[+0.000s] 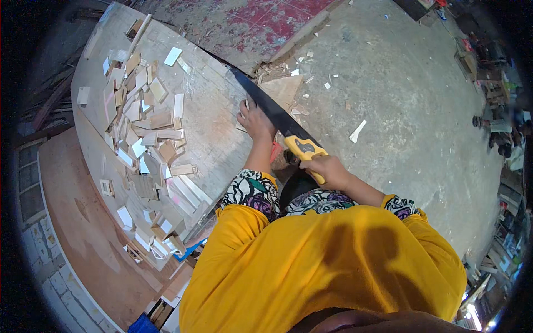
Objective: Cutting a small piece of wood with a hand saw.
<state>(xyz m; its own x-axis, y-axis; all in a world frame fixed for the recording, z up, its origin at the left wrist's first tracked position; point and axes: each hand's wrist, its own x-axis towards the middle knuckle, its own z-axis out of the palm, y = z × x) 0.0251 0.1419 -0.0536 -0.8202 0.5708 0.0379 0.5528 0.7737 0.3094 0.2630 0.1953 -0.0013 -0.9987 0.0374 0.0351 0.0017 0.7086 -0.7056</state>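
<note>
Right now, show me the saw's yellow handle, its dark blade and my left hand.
Yellow handle [305, 146]: head view, on its upper body.
Dark blade [265, 104]: head view, on its flat side, mid-length.
Left hand [257, 120]: head view, on its back.

Floored across the centre right of the frame with scuffed grey concrete [411, 150], and at the top centre, past a rough raised edge [302, 39], with grey-smeared red tiling [272, 16]. Furnished at the left with a broad pale wooden surface [208, 89] and a long reddish-brown board [78, 194], bordered at the lower left by pale blockwork [64, 294] and at the far left by a grid of grey panes [29, 180]. Cluttered and dim along the right rim, with bright glare [473, 316] at the lower right.
</note>
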